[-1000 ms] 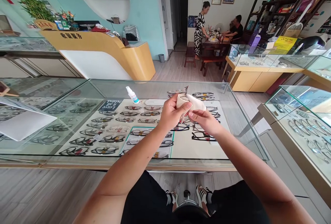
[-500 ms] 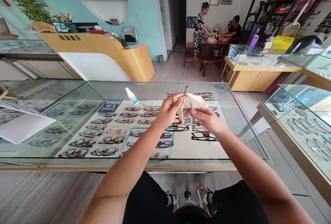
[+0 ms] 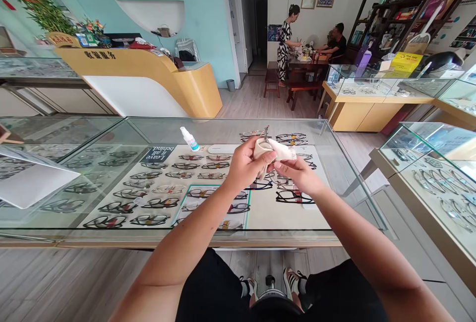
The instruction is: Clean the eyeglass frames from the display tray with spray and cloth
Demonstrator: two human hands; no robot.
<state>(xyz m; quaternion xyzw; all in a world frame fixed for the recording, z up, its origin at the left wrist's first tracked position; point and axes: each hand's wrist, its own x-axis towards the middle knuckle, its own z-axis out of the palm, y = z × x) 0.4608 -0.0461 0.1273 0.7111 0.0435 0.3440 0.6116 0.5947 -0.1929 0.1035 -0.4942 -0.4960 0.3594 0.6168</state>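
Above the glass display case, my left hand (image 3: 246,163) is closed on a cream cloth (image 3: 281,150), thumb pressed over its front. My right hand (image 3: 297,172) pinches the cloth's lower right part. A thin dark piece with a reddish tip (image 3: 267,132) sticks up out of the cloth; it looks like part of a pair of glasses, the rest being hidden by cloth and fingers. To the left, a white spray bottle (image 3: 190,139) with a blue label stands on the glass. Rows of glasses (image 3: 159,203) lie beneath the glass top.
A silver laptop-like panel (image 3: 33,178) is at the left. Another glass case (image 3: 439,178) stands at the right. Beyond are a wooden counter (image 3: 197,86), and a standing person (image 3: 284,39) and a seated person (image 3: 339,39) at a dark table.
My left thumb has moved right and down across the cloth, which is now bunched more tightly around the piece. My right hand has barely moved. The standing person's arm has shifted.
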